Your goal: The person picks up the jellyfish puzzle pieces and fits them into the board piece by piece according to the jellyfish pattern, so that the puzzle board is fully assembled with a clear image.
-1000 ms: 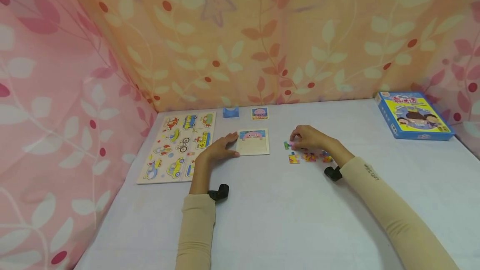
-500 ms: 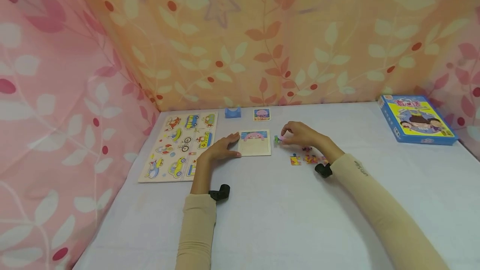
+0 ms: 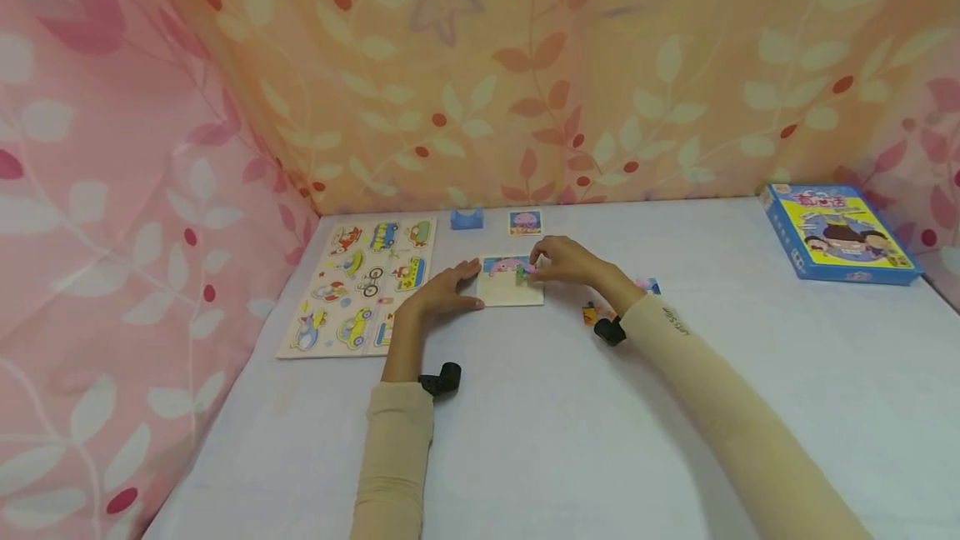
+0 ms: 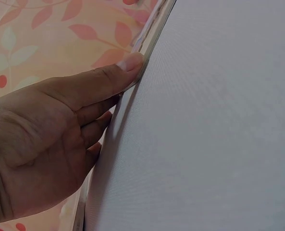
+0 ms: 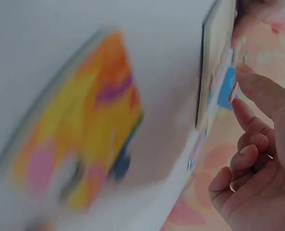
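Observation:
My right hand pinches a small green and pink jigsaw piece between thumb and fingertips, over the right part of a puzzle tray. Along the tray's top lies a strip with a pink face on blue; its lower part is bare. The right wrist view has the other fingers curled loosely behind the pinch. My left hand rests against the tray's left side with fingers extended. In the left wrist view, its thumb touches the tray's corner. Loose yellow-orange jigsaw pieces lie partly hidden under the right wrist.
A vehicle puzzle board lies left, partly covered by the left hand. Behind the tray are a blue notched piece and a small picture card. A blue and yellow box stands at the far right. Patterned curtains surround the table.
My right hand has carried the pinched jigsaw piece leftward from among the loose pieces to above the tray. The left hand has stayed at the tray's left side.

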`<state>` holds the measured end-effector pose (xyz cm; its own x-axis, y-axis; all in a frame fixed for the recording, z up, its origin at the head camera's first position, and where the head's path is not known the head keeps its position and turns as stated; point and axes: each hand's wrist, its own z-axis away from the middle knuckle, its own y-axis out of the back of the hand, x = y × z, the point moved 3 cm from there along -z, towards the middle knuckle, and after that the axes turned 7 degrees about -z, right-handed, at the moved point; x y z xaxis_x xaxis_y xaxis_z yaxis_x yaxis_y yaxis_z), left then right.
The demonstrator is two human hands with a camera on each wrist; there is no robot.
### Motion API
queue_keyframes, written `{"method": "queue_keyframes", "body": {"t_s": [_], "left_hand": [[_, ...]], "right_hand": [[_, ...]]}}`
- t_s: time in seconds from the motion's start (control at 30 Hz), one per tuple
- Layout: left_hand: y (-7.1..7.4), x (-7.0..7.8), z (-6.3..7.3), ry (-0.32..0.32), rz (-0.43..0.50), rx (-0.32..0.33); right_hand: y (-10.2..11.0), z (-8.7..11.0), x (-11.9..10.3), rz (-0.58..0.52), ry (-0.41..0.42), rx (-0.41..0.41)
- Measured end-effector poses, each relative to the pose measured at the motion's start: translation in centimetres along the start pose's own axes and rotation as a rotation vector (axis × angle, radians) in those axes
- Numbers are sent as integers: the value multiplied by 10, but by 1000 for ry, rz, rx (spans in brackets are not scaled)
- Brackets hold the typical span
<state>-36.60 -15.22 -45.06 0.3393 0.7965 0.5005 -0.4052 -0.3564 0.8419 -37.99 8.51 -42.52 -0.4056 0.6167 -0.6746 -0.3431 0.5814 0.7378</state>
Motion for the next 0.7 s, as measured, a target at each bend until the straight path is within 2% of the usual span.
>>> {"method": "queue_keyframes", "body": {"t_s": [0.17,0.33,0.57,0.7], "left_hand": [[1,-2,-1,-16,-9,-6],[3,-2,-1,-14,-17,0],[3,-1,-3,-36,-34,2],[3,-3,-3,-24,-30,0]], "right_hand": [[-17,-17,-10,24,22,-15],[-26,-28,-19,14,41,20],[-34,-36,-24,28,-5,25],[-36,-38,-25,12,-9,11]]}}
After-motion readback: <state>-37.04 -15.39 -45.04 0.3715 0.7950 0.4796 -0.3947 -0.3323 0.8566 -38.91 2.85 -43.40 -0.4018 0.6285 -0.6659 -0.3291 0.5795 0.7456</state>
